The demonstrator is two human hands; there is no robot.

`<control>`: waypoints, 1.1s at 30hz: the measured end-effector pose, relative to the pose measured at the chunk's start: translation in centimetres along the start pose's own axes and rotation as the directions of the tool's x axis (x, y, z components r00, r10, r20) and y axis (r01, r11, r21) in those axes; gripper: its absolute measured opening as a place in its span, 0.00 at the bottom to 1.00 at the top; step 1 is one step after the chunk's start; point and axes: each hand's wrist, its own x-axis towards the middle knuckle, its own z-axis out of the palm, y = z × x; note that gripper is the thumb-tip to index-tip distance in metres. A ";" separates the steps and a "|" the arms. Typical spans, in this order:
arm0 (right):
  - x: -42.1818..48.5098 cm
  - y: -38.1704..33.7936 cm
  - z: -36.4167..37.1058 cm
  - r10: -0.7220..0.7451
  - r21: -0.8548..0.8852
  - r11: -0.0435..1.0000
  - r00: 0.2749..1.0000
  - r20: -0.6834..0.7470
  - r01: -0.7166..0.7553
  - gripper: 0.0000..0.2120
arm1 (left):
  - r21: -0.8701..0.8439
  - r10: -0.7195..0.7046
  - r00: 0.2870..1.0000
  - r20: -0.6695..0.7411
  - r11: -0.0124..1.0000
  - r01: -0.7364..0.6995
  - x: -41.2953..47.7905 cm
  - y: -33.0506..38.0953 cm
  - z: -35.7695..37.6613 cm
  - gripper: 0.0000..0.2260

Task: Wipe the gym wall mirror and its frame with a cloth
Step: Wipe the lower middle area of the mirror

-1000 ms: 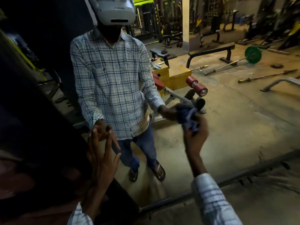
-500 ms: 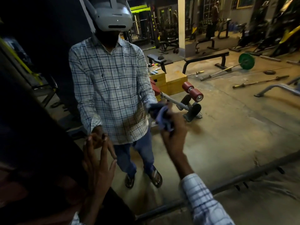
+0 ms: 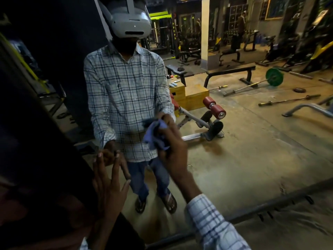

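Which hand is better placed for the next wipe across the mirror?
The right hand: it grips the blue cloth against the mirror. The left hand holds nothing; its straight fingers only rest on the glass near the dark left edge.

Left hand (image 3: 108, 184) raised, back toward the camera, fingers straight and slightly spread, pointing up. Fingertips (image 3: 99, 156) meet their own reflection, so the palm side lies at the mirror (image 3: 252, 159). Left forearm rises from the bottom edge, wrist straight. Right hand (image 3: 173, 152) reaches forward, higher than the left, fingers curled round a bunched blue cloth (image 3: 155, 136) held to the glass. Right forearm bare from wrist to checked sleeve (image 3: 210, 224) — arm angled up and leftward from the lower right
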 end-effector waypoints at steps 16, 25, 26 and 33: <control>-0.4 -0.8 2.0 -0.110 -0.010 0.994 0.982 0.156 0.113 0.17 | -0.024 -0.034 0.999 -0.027 0.999 0.033 0.0 0.4 0.4 0.49; 3.8 1.0 -2.2 0.177 0.164 0.979 0.907 -0.383 -0.122 0.18 | -0.019 -0.003 0.998 -0.057 1.000 0.002 0.3 0.8 0.4 0.55; 2.6 0.4 -0.5 0.151 0.152 0.983 0.932 -0.329 -0.106 0.16 | -0.021 0.004 0.998 -0.065 1.000 -0.005 0.4 0.8 0.4 0.53; -0.4 0.8 -1.1 -0.059 -0.101 0.993 0.994 0.092 0.068 0.21 | -0.098 0.130 0.981 -0.144 0.985 -0.145 2.7 2.5 -1.1 0.35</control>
